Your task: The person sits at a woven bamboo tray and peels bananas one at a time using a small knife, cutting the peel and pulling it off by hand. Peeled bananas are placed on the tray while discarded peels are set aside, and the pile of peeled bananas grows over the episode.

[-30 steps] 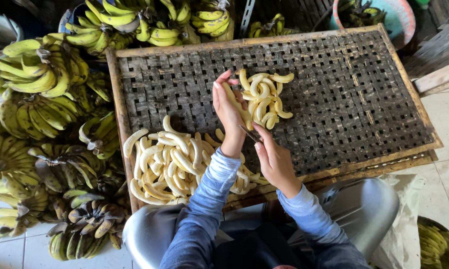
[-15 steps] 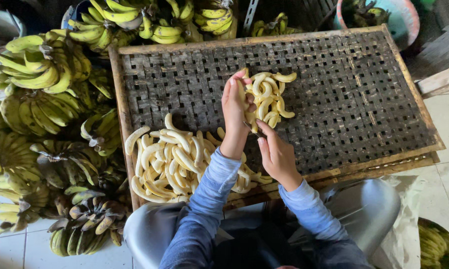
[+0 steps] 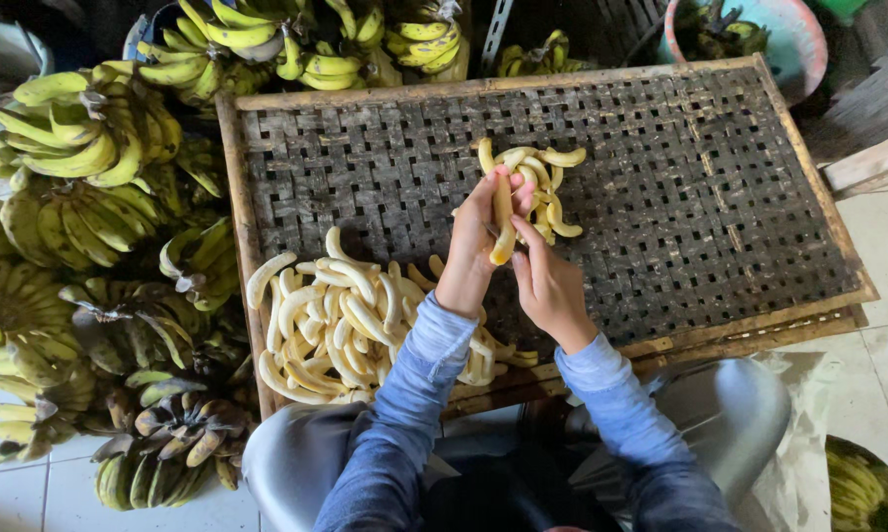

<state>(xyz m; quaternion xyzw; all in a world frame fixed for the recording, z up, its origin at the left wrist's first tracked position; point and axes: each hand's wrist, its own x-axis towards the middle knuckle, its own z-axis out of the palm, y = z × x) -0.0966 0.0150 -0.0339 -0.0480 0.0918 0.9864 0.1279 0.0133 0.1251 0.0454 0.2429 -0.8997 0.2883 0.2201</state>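
Both hands are working over the dark woven bamboo tray [image 3: 720, 197]: the left hand [image 3: 478, 236] is gripping a pale peeled banana [image 3: 503, 219], while the right hand [image 3: 547, 281] is pinching its lower end. Gentle, even pressure should be keeping it whole.

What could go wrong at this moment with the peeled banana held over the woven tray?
1. The peeled banana is pinched only between the left hand and the right hand; soft and bare, it might snap or slip.
2. The small pile below lies on the open weave of the woven tray; a dropped piece could roll.
3. The large peeled heap sits at the tray's near edge, so the left sleeve could nudge bananas off.
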